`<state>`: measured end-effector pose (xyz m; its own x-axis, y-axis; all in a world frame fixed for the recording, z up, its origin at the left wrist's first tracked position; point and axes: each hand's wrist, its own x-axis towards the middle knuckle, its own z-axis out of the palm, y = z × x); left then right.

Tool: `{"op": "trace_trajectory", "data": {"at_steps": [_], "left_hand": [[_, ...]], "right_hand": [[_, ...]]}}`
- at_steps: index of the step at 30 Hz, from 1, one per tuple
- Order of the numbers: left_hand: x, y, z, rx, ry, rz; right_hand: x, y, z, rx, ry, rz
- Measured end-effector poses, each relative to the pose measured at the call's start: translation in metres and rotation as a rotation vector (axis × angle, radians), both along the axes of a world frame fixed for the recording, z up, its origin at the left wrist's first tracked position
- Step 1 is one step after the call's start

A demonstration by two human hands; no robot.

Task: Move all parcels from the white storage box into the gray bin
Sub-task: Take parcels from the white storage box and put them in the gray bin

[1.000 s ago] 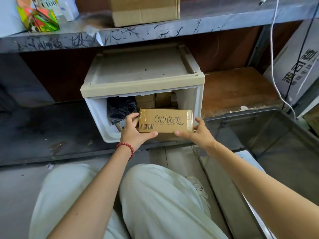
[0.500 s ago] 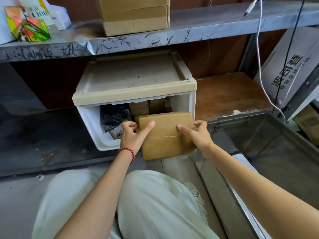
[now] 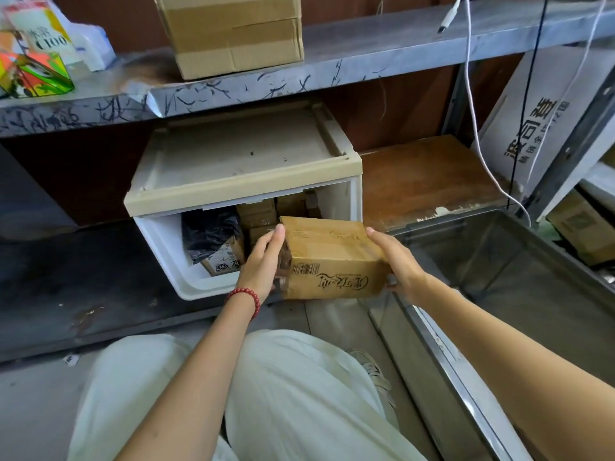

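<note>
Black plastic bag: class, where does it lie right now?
In the head view, the black plastic bag sits inside the white storage box, at the left of its opening, over a small printed carton and left of the left hand.

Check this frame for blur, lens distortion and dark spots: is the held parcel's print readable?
Head view: the parcel is sharp, its barcode and upside-down print legible. Head view, edges: the wide lens bows the metal shelf. Head view, centre: the back of the white storage box lies in shadow, and the black bag shows little detail. Head view, right: the gray bin shows only a mild sheen, no harsh glare.
</note>
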<state>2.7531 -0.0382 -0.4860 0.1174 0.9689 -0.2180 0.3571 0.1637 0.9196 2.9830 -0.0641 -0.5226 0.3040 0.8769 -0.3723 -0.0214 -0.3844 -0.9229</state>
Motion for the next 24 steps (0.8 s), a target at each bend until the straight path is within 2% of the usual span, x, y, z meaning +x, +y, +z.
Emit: {"op": "trace_trajectory", "data": {"at_steps": [2, 9, 15, 24], "left_hand": [[0.003, 0.002, 0.004, 0.034, -0.009, 0.022], [0.018, 0.003, 0.023, 0.057, 0.055, -0.066], [0.047, 0.003, 0.025, 0.179, 0.099, -0.1], [0.112, -0.002, 0.046, 0.457, 0.254, -0.213]], "right_hand": [[0.001, -0.002, 0.002, 0.029, 0.012, -0.01], [0.019, -0.011, 0.01, 0.132, 0.262, -0.084], [0.045, -0.02, 0.019, 0.179, 0.174, -0.158], [0.081, -0.054, 0.019, 0.207, 0.238, -0.338]]}}
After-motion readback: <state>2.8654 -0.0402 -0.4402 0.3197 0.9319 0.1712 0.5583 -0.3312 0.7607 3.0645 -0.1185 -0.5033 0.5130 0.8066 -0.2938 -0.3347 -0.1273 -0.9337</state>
